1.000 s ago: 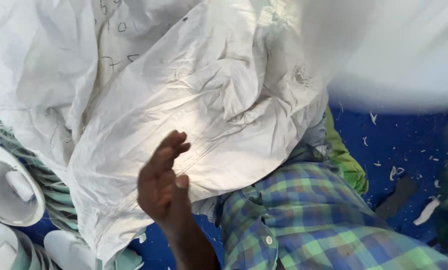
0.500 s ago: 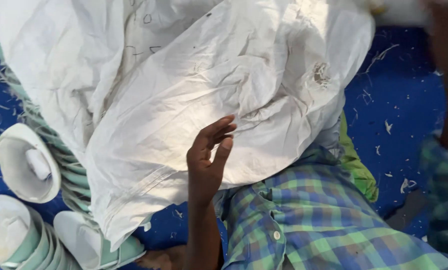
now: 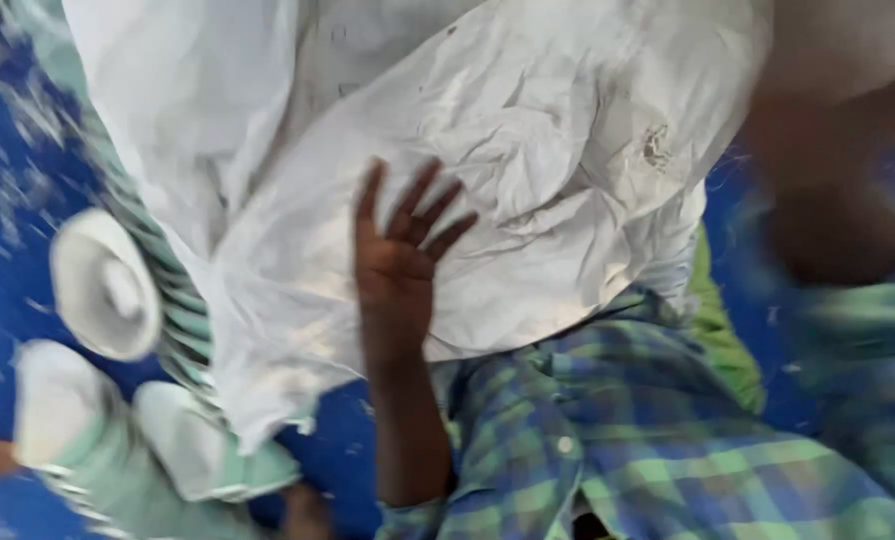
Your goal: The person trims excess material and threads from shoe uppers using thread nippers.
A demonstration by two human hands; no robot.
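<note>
My left hand [image 3: 399, 262] lies flat against a big crumpled white sack [image 3: 527, 170], fingers spread and pointing up, holding nothing. The sack fills the upper middle of the view and rests over my lap in a blue-green plaid shirt [image 3: 617, 450]. At the upper right only a blurred forearm [image 3: 832, 200] of my right side shows, above a plaid sleeve; its hand is outside the picture.
Stacks of white and pale green cups [image 3: 107, 285] lie on their sides at the left on a blue floor [image 3: 17, 200] strewn with white scraps. More stacked cups [image 3: 197, 450] lie at the lower left. A green cloth [image 3: 719, 335] pokes out under the sack's right edge.
My left hand has risen and turned from edge-on to flat against the sack with fingers spread. The view shifted, so the cups sit further right, and the right arm has swung in.
</note>
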